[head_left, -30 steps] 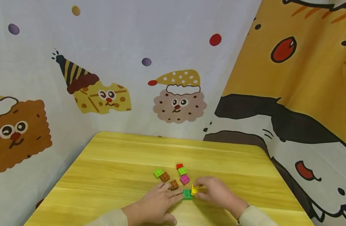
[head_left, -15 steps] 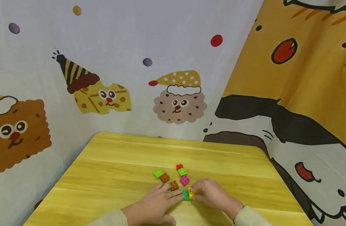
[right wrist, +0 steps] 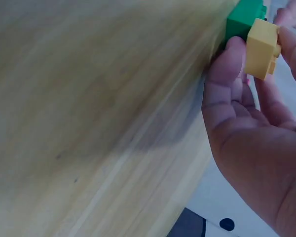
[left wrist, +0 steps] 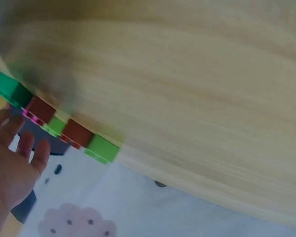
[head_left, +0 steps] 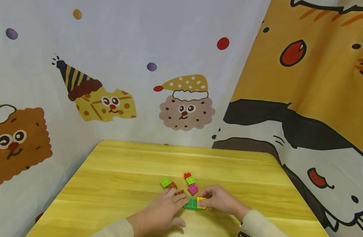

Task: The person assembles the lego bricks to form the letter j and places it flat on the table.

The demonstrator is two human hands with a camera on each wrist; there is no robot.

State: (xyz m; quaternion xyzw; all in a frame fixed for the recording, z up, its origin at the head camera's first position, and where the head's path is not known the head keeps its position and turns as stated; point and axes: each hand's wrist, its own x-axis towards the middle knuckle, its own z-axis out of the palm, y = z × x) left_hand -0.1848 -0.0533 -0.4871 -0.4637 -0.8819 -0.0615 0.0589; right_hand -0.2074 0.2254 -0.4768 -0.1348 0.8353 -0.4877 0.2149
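Note:
A green building brick (head_left: 190,203) lies near the front of the table, its studs upward. My right hand (head_left: 222,199) pinches a yellow building brick (right wrist: 259,48) between thumb and fingers at the right end of the green one. In the head view the yellow brick overlaps the green brick's right part; whether they are joined I cannot tell. My left hand (head_left: 161,206) has its fingers stretched out, with the fingertips at the green brick's left end. In the left wrist view the fingers (left wrist: 41,157) are spread and straight.
Behind the hands lie a pink brick (head_left: 193,189), a lime brick (head_left: 190,180) and a red piece (head_left: 187,175). Further left are another lime brick (head_left: 165,183) and two brown bricks (head_left: 172,185), partly covered by left fingers. A printed curtain (head_left: 116,42) hangs beyond the wooden table (head_left: 125,171).
My right hand has brought the yellow brick leftward from beside the green brick to over its right end. The green brick and my left hand have shifted slightly left in view.

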